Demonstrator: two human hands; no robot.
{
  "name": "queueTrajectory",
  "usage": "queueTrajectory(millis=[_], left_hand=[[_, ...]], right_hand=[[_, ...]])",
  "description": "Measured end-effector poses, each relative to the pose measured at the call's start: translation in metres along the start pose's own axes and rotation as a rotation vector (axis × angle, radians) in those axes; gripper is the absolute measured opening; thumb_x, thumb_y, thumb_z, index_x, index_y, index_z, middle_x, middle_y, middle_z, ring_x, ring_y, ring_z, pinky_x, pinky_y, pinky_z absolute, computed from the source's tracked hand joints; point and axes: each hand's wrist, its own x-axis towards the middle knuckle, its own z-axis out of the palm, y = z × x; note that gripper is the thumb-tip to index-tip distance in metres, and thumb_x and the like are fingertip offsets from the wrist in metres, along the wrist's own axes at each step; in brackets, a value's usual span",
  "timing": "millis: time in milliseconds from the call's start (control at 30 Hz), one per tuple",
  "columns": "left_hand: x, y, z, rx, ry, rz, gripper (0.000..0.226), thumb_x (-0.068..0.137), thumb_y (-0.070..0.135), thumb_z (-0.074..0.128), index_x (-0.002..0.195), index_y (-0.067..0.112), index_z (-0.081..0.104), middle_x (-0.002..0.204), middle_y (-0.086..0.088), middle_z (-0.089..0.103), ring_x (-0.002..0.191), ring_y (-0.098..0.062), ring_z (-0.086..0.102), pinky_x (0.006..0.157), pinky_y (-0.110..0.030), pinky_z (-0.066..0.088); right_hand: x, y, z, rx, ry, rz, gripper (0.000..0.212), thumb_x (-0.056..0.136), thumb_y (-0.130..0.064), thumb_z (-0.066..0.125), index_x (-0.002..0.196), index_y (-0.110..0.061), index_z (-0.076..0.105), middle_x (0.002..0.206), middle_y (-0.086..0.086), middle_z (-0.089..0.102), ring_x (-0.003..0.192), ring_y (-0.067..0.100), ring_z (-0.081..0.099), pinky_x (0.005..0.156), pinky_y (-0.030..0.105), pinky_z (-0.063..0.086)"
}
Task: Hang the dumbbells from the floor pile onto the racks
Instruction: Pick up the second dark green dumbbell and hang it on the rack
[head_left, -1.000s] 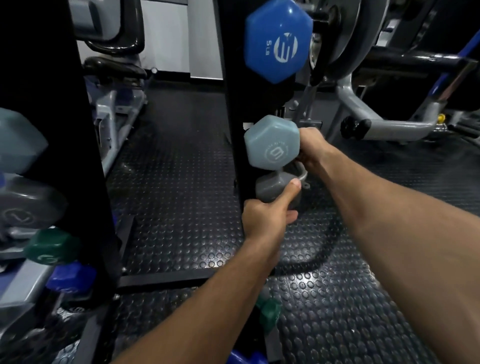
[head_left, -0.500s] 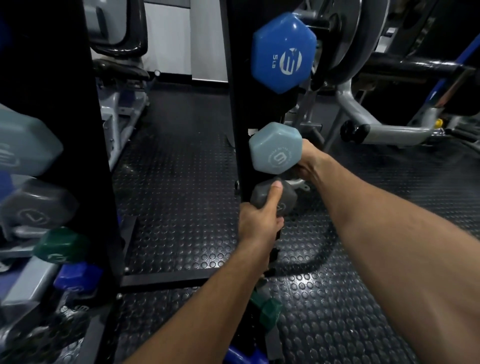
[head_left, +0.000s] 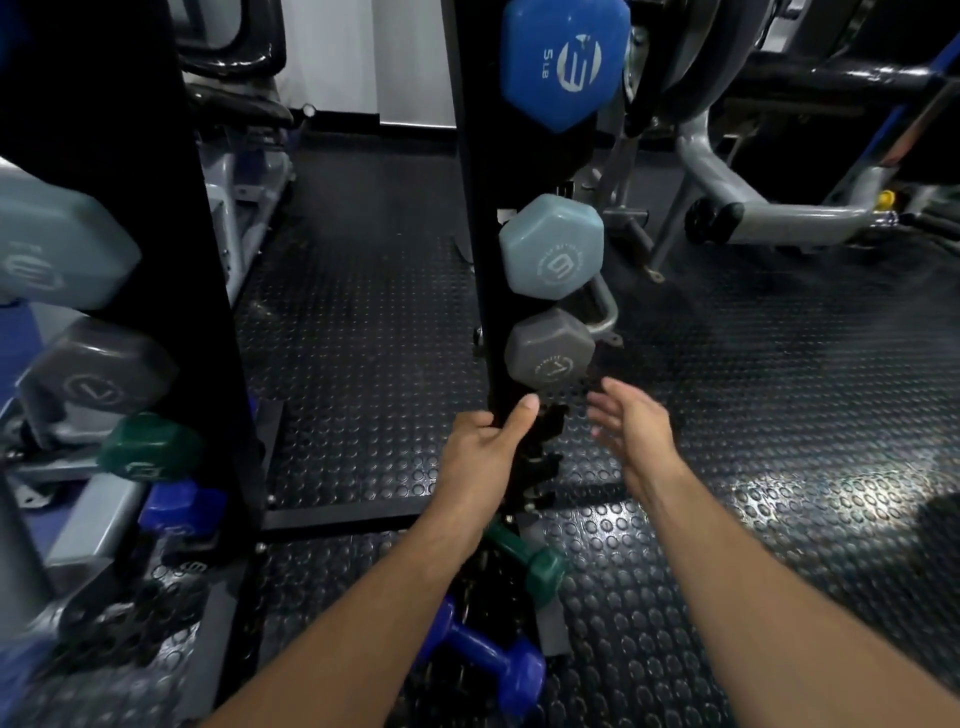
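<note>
A black upright rack (head_left: 475, 218) stands in the middle and carries a blue dumbbell (head_left: 563, 60) at the top, a pale blue-grey one (head_left: 553, 247) below it and a dark grey one (head_left: 550, 353) lowest. My left hand (head_left: 485, 449) grips the rack post just under the grey dumbbell, thumb up. Beside it, my right hand (head_left: 631, 426) hovers with fingers spread and holds nothing. On the floor near my arms lie a green dumbbell (head_left: 535, 564) and a blue-purple dumbbell (head_left: 493, 660).
A second black rack (head_left: 171, 208) at the left holds several dumbbells: pale blue (head_left: 52, 249), grey (head_left: 98, 379), green (head_left: 150, 447) and purple (head_left: 182, 506). Grey gym machines (head_left: 769, 208) stand behind on the studded rubber floor (head_left: 779, 415).
Both hands let go of the dark grey dumbbell, which now hangs on the rack. My right hand drew back and opened; my left slid down onto the post.
</note>
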Motion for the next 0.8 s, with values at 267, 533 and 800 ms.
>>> queueTrajectory(millis=[267, 533, 800], left_hand=[[-0.012, -0.086, -0.034, 0.115, -0.024, -0.185, 0.062, 0.084, 0.068, 0.068, 0.123, 0.020, 0.062, 0.115, 0.007, 0.068, 0.111, -0.012, 0.064, 0.097, -0.033, 0.049], [0.010, -0.148, -0.031, 0.297, -0.013, -0.291, 0.064, 0.084, 0.071, 0.063, 0.128, 0.026, 0.052, 0.107, 0.012, 0.058, 0.102, -0.014, 0.061, 0.097, -0.041, 0.049], [0.061, -0.190, -0.021, 0.374, -0.066, -0.297, 0.083, 0.086, 0.070, 0.063, 0.148, 0.019, 0.042, 0.145, -0.005, 0.053, 0.126, -0.025, 0.054, 0.100, -0.038, 0.045]], right_hand=[[-0.061, 0.117, -0.026, 0.004, 0.070, 0.302, 0.016, 0.104, -0.018, 0.057, 0.111, -0.012, 0.070, 0.108, 0.012, 0.074, 0.088, 0.021, 0.063, 0.072, 0.032, 0.050], [-0.077, 0.191, -0.023, -0.095, 0.055, 0.382, 0.028, 0.104, -0.026, 0.060, 0.129, -0.016, 0.065, 0.119, 0.005, 0.070, 0.090, 0.015, 0.061, 0.067, 0.024, 0.049], [-0.050, 0.225, -0.020, -0.215, 0.082, 0.308, 0.056, 0.093, -0.032, 0.075, 0.144, -0.023, 0.053, 0.132, -0.001, 0.062, 0.122, 0.023, 0.061, 0.113, 0.047, 0.046]])
